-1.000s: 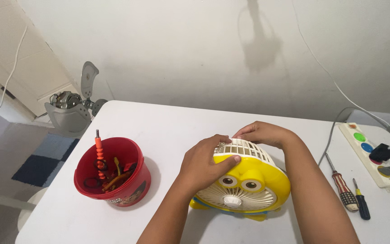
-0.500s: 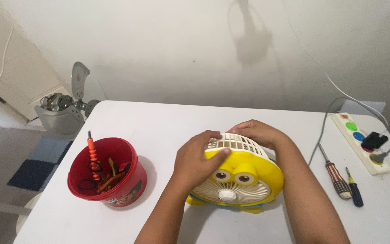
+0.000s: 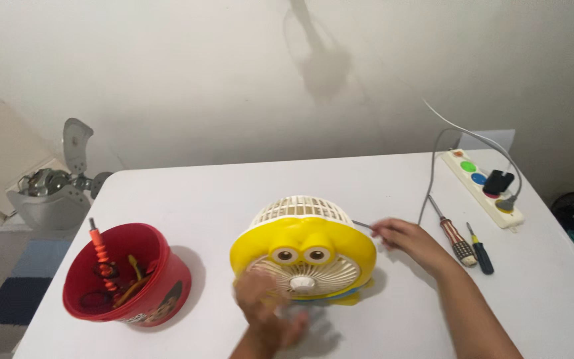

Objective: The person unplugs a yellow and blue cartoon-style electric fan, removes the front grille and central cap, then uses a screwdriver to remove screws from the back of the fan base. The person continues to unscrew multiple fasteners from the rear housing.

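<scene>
A small fan [image 3: 303, 249] stands upright near the middle of the white bench [image 3: 247, 193], which is smooth and matt with rounded corners. The fan's front shell is glossy yellow plastic moulded as a cartoon face with two round eyes, and below them sits a cream round grille of fine radial ribs with a white hub. Behind the shell, a cream slatted cage curves over the top. Blue and yellow feet show under its near edge.

The left hand [image 3: 260, 302] is at the near left of the fan, just in front of the grille and blurred; whether it touches the fan or how far the fingers are spread cannot be told. The right hand [image 3: 403, 239] rests on the bench just right of the fan, fingers curled narrow around a thin metal rod [image 3: 361, 225] whose tip points toward the cage.

At the left a round red plastic tub [image 3: 127, 276] holds a ribbed orange-handled tool and tangled small parts. At the right lie two screwdrivers [image 3: 466, 242] side by side, one with a striped handle, one black and yellow. Farther right a long white power strip [image 3: 479, 178] with coloured round switches carries a black plug and grey cable. Beyond the far left corner of the bench, off it, sits a grey metal motor housing [image 3: 51, 193].
</scene>
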